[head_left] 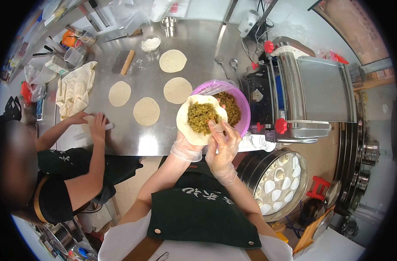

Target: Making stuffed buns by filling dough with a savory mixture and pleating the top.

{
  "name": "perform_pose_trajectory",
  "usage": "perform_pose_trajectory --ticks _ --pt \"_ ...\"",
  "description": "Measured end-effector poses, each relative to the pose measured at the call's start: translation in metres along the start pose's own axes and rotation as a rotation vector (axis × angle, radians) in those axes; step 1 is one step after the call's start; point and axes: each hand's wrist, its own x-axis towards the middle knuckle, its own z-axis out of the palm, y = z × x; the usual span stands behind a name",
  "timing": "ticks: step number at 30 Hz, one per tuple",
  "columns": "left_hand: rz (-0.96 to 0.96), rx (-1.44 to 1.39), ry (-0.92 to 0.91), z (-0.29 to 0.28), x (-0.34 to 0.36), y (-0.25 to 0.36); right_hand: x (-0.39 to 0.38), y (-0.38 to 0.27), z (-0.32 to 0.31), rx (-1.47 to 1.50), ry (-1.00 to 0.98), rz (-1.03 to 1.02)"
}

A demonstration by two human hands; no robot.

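Observation:
A round dough wrapper (183,124) with a mound of green chopped filling (200,116) rests on my left hand (186,145), which wears a clear glove and curls up around it from below. My right hand (224,145), also gloved, reaches over the wrapper's right edge, fingers apart and bent, fingertips touching the filling. Behind the wrapper, partly hidden by it, stands a pink-purple bowl (245,108) holding more filling (232,104). Several flat dough rounds lie on the steel table, the closest a pale round (177,90) left of the bowl.
At left a co-worker's hands (96,124) press on a rolling pin and dough. Cloth-covered dough (75,91), a scraper (120,63) and a bowl of white stuff (150,44) sit farther back. At right are a dough machine (290,87) and a steamer (272,213) of shaped dough pieces.

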Motion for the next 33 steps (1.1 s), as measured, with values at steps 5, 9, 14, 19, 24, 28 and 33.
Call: perform_pose_trajectory --ticks 5,9,14,19,24,28,33 --pt "-0.003 -0.053 0.031 -0.002 -0.002 0.001 0.007 0.000 -0.005 0.053 -0.025 -0.010" --pt "0.010 -0.099 0.032 -0.005 -0.002 0.006 0.008 0.008 -0.019 0.263 0.004 0.056" --pt "0.016 -0.111 0.074 -0.004 0.000 0.007 -0.021 0.021 -0.004 0.711 0.059 0.477" --pt "-0.006 -0.143 0.091 -0.001 0.000 0.008 -0.018 0.015 0.002 0.485 0.030 0.324" --pt "-0.006 -0.087 0.033 -0.001 -0.002 0.005 -0.018 0.017 0.008 0.449 0.050 0.274" --pt "0.025 -0.056 0.053 0.006 -0.008 0.000 -0.011 0.014 0.005 0.382 0.113 0.238" --pt "0.056 -0.010 0.017 0.015 -0.012 -0.002 -0.002 0.007 -0.004 0.350 0.128 0.232"
